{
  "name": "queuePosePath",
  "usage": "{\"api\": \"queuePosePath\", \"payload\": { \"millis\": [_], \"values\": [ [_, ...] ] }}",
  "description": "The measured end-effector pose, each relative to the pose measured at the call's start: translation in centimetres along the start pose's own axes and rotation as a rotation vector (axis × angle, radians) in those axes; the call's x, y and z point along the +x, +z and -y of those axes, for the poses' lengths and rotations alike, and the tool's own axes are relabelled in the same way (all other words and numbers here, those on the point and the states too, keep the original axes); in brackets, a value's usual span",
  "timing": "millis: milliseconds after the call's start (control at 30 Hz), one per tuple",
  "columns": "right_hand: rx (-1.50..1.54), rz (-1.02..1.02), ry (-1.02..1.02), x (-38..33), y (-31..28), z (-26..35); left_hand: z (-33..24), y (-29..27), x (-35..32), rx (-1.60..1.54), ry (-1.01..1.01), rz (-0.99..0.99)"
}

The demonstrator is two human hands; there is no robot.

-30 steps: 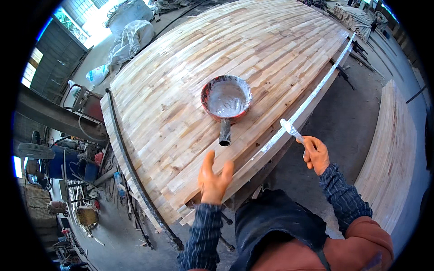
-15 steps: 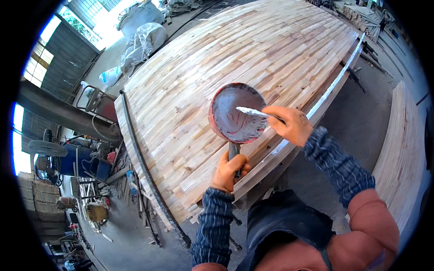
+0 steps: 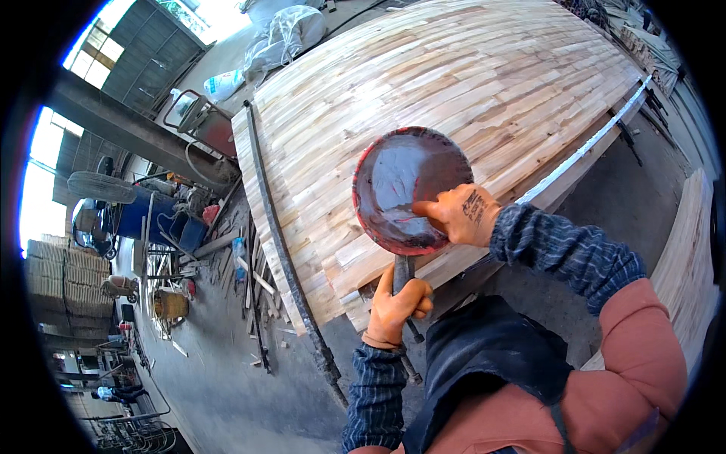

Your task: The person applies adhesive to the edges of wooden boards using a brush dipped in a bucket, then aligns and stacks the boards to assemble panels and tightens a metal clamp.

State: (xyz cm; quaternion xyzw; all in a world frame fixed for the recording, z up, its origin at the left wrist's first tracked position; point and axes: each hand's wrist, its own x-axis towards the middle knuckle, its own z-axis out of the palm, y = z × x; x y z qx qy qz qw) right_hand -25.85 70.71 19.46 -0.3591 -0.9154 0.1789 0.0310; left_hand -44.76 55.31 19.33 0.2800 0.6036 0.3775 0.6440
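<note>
My left hand (image 3: 395, 309), in an orange glove, is closed round the handle (image 3: 404, 271) of a round pan with a red-streaked rim (image 3: 355, 198). Greyish-white liquid (image 3: 393, 172) coats the inside of the pan. My right hand (image 3: 463, 215), also gloved in orange, is over the pan's right side with its fingers closed. The brush it grips is mostly hidden behind the fingers, low in the pan. Beneath the pan lies a wide panel of pale wooden strips (image 3: 340, 121). A white wet line (image 3: 582, 144) runs along the panel's right edge.
A dark metal bar (image 3: 276, 234) crosses the panel's left end. Beyond it are a blue barrel (image 3: 134, 216), a fan (image 3: 102, 187) and scrap sticks (image 3: 257, 280) on the floor. At the right rests a long stack of boards (image 3: 673, 265). A distant person (image 3: 121, 394) is at lower left.
My right hand has moved left and down over the pan, carrying the brush's tip from plain sight into the pan. The view has shifted, and the pan appears slightly larger.
</note>
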Motion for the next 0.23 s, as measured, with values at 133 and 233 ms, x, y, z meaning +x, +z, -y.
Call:
{"api": "queuePosePath", "payload": {
  "millis": [133,233],
  "values": [
    [0.135,-0.203,0.056,-1.7,-1.1,-0.7,1.3,-0.7,-0.6,0.022,0.045,-0.08],
    [0.139,-0.269,0.261,-2.2,-0.8,-0.6,2.1,-1.2,-0.7,0.015,0.062,-0.107]
  ]
}}
